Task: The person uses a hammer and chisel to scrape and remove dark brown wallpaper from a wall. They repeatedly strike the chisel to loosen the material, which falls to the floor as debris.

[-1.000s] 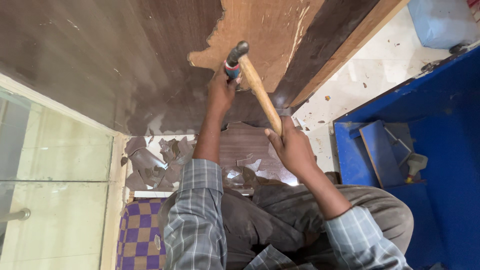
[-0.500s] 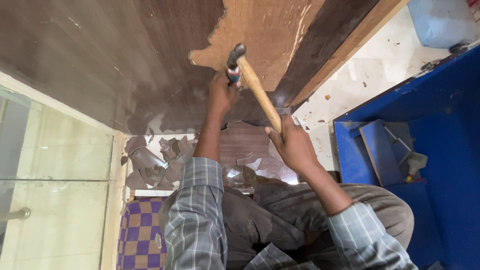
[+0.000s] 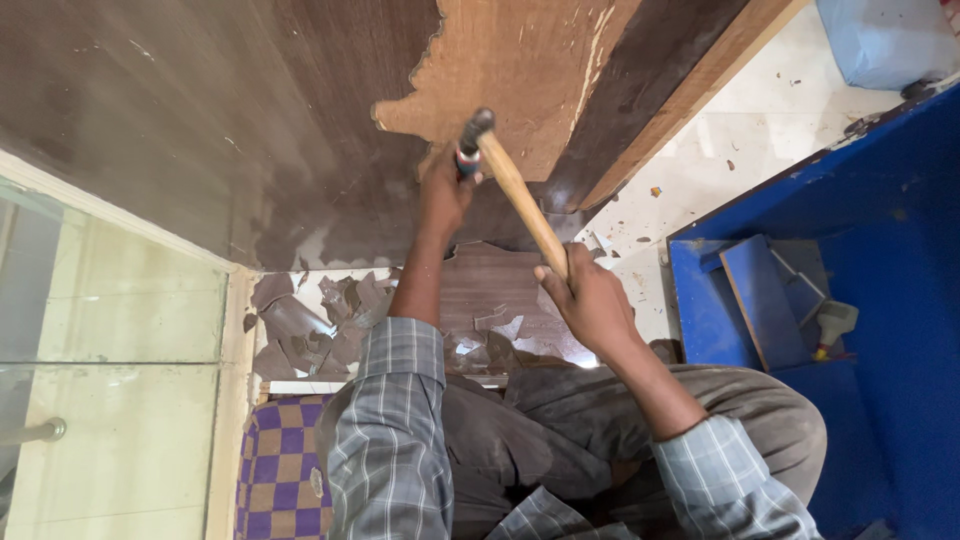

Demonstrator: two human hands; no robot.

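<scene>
My right hand (image 3: 592,300) was wrapped tight around the lower end of a hammer's wooden handle (image 3: 522,200), fingers curled fully closed on it. The handle ran up and away from that grip at a slant toward my left hand (image 3: 447,192), and the dark metal hammer head (image 3: 476,124) sat just above the knuckles there. My left hand was closed on a small tool with a red and blue grip (image 3: 466,160), held upright against the panel; only a short piece of it showed above my fingers, so I could not tell what kind of tip it had. The hammer head lay right at the top of that tool, touching it or nearly so.

Both hands worked against a big wooden panel (image 3: 200,130) with a dark brown laminate skin. Just beyond my left fingers the skin was gone and a ragged patch of bare light-brown board (image 3: 510,60) showed. Below my left wrist, near my knees, lay a heap of torn laminate scraps (image 3: 320,320) on the pale floor.

To the right of my right hand stood a blue wooden box (image 3: 880,250), with loose blue boards (image 3: 760,300) and a small brush-like tool (image 3: 832,325) inside. Far beyond it, at the upper corner, sat a pale blue sack (image 3: 885,35). Left of my left sleeve was a glass panel (image 3: 110,350), and beneath that elbow a purple and tan checked cloth (image 3: 285,470).
</scene>
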